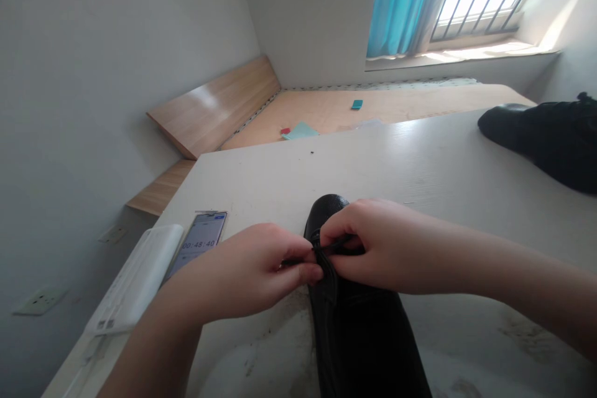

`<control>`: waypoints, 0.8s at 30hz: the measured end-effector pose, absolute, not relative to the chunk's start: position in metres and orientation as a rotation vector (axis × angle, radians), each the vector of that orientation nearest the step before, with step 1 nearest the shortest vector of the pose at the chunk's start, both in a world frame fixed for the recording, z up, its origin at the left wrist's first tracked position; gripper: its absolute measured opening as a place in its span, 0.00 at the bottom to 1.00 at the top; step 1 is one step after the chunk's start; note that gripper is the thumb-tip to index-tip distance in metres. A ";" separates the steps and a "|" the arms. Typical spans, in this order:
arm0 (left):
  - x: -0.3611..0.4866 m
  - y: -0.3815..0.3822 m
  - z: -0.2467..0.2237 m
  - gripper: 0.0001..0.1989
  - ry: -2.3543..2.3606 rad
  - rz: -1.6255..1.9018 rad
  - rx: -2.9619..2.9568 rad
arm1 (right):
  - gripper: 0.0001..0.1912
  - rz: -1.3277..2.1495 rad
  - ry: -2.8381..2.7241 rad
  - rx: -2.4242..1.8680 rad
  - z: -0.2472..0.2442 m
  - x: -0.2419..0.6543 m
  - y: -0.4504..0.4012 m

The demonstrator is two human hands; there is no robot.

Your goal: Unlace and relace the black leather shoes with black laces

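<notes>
A black shoe (pixel 368 336) lies on the white table, its rounded toe pointing away from me. Both hands meet over its lacing, just behind the toe. My left hand (pixel 261 267) comes from the left, thumb and fingers pinched on a black shoelace. From the right, my right hand (pixel 368 242) is closed on the dark lace too, fingers curled above the shoe. The knot area between the fingertips is partly hidden. A second black shoe (pixel 555 137) sits at the far right of the table, with its laces on top.
Left of my left hand lie a phone (pixel 205 230) showing a timer and a white power strip or box (pixel 140 273). Beyond the white table (pixel 261 180) is a wooden bed board (pixel 326 106) with small coloured items. A blue curtain (pixel 401 0) hangs beside a barred window.
</notes>
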State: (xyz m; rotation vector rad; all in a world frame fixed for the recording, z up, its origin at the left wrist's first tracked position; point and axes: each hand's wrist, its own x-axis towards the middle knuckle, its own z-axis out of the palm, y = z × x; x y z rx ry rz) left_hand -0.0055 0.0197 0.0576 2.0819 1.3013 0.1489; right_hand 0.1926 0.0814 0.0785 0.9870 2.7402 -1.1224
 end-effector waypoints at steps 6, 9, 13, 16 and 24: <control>-0.003 0.019 0.065 0.03 1.397 0.454 2.141 | 0.08 -1.676 2.694 0.875 0.084 0.202 0.098; 0.001 0.020 0.066 0.03 1.385 0.756 2.144 | 0.09 -2.074 2.760 0.844 0.096 0.207 0.104; 0.009 0.018 0.058 0.18 1.270 0.791 2.032 | 0.13 -2.428 2.563 0.853 0.111 0.211 0.101; 0.021 0.017 0.049 0.20 1.223 0.723 1.970 | 0.14 -2.403 2.493 0.864 0.115 0.209 0.094; 0.041 0.021 0.040 0.13 1.273 0.760 1.945 | 0.14 -2.509 2.451 1.009 0.117 0.202 0.074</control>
